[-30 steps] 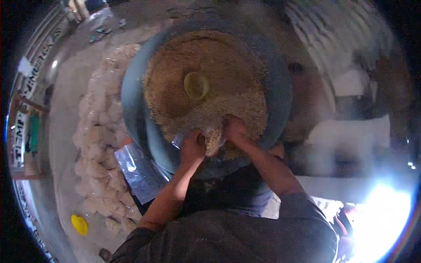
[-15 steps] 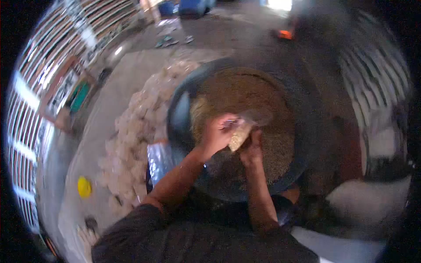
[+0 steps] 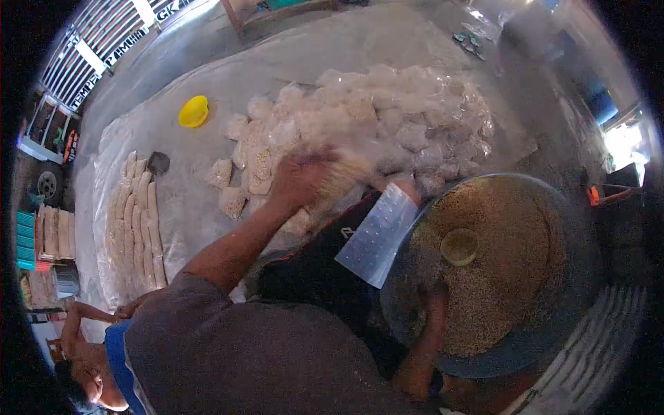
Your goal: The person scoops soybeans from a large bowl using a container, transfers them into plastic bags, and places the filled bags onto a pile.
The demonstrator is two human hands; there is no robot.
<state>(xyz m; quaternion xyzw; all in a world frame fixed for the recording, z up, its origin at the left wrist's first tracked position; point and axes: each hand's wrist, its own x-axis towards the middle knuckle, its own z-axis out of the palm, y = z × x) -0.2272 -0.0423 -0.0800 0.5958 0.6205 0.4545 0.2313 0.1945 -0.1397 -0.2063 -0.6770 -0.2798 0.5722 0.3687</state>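
- Left hand [image 3: 308, 173] is reaching over bagged pile [image 3: 408, 131]; blurred grain bag [image 3: 346, 178] is showing beside its fingers, grip unclear.
- Right hand [image 3: 434, 294] is hovering at tub [image 3: 484, 364], finger state unclear; bowl [image 3: 459, 247] is sitting beyond fingertips.

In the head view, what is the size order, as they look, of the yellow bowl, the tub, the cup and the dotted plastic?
1. Tub
2. Dotted plastic
3. Cup and yellow bowl: too alike to rank
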